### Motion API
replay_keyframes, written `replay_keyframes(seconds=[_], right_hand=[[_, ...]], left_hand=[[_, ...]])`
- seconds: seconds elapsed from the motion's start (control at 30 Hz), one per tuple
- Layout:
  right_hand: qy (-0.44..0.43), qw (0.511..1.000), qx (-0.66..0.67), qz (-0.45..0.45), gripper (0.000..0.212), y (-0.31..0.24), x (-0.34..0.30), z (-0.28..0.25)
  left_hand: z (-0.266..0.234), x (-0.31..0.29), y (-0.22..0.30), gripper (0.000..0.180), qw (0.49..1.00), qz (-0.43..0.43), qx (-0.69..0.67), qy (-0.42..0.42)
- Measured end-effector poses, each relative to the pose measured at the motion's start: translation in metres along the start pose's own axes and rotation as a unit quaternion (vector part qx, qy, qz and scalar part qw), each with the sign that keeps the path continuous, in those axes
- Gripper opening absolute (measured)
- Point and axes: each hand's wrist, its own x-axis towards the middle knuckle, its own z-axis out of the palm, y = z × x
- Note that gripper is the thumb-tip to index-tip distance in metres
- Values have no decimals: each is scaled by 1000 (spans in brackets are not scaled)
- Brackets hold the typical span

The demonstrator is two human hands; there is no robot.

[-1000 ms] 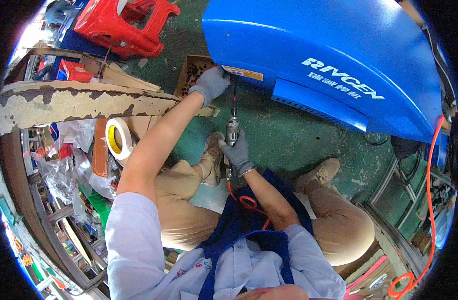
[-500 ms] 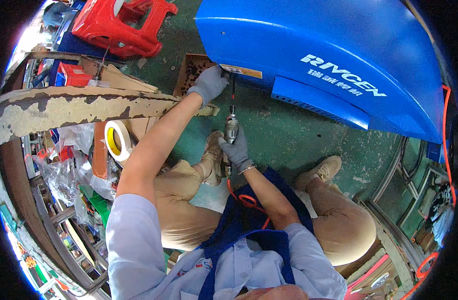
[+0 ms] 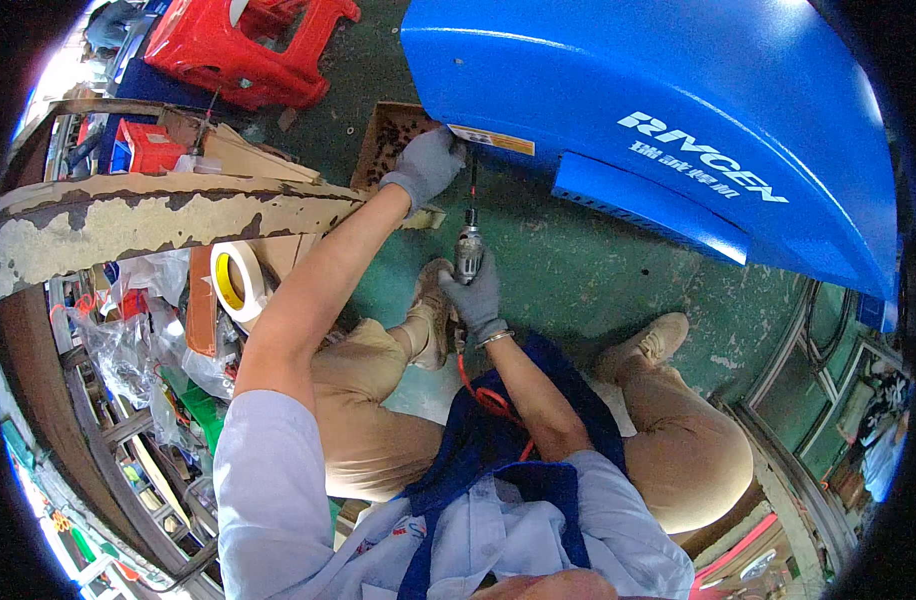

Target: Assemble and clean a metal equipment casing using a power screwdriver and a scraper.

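My right hand, in a grey glove, is wrapped round a silver air screwdriver with an orange-red hose at its back end. Its long bit points away from me, up to the lower edge of a large blue metal housing. At that edge, left of the bit's tip, is my gloved left hand with its fingers curled. The fingertips are partly hidden, and whatever they grip cannot be made out. Just beyond the left hand lies an open cardboard box with many small dark parts.
A worn, paint-chipped beam crosses under my left forearm. Left of me are a tape roll, plastic bags and shelving. A red stool lies at the far left. Green floor shows between my shoes; metal frames stand at right.
The blue housing sits slightly farther right in the picture, and the screwdriver and left hand have shifted a little the same way. Both hands keep the same hold.
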Motion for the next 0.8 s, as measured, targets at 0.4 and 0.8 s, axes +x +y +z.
replay_keyframes(seconds=[0.4, 0.8], right_hand=[[1, 999, 41, 9, 61, -15, 0, 2], [-43, 949, 313, 26, 47, -25, -6, 26]], left_hand=[[-3, -6, 4, 38, 1000, -10, -27, 5], [0, -3, 3, 38, 1000, -1, -29, 4]])
